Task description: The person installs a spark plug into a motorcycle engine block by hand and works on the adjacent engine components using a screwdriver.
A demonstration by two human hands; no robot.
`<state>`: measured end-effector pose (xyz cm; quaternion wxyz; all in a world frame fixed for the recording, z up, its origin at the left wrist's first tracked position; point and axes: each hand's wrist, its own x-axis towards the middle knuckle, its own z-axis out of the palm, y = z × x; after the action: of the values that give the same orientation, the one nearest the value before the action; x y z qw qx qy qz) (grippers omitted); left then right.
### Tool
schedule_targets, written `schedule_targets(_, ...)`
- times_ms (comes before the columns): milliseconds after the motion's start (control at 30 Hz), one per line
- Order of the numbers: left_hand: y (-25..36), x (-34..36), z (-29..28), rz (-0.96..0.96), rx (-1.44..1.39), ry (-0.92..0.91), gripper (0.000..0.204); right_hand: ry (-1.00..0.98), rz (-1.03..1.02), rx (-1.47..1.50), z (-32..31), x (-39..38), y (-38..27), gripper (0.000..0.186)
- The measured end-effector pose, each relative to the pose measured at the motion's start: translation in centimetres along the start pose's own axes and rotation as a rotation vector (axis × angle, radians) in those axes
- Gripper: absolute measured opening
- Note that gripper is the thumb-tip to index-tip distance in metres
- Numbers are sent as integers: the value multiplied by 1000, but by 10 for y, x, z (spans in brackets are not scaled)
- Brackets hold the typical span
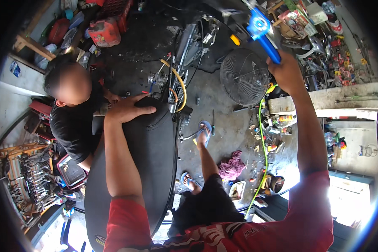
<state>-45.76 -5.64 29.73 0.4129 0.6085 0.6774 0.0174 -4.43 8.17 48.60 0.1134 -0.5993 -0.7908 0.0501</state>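
The left hand [128,111] lies spread on a black seat [154,164] (thumb apart); the right hand [286,72] clasps a blue grip [269,48]

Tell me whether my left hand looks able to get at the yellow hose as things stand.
Probably yes: the left hand rests on the dark seat, apparently holding nothing, and the yellow hose curves in plain view just past the seat's front end. A forward stretch may be needed.
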Motion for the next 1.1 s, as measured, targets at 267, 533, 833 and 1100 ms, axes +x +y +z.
schedule_targets(267,11,-7,-7,-33,-18,10,93,69,-39,51,4,7,1,13)
schedule_targets(533,12,-7,-5,-13,-74,-6,94,83,-35,12,7,2,-4,12)
schedule_targets(833,7,-12,-6,-96,-4,-3,99,32,-32,40,12,3,-9,18)
schedule_targets(1100,9,-10,-5,-20,-66,-15,103,33,36,77,16,-20,-4,20)
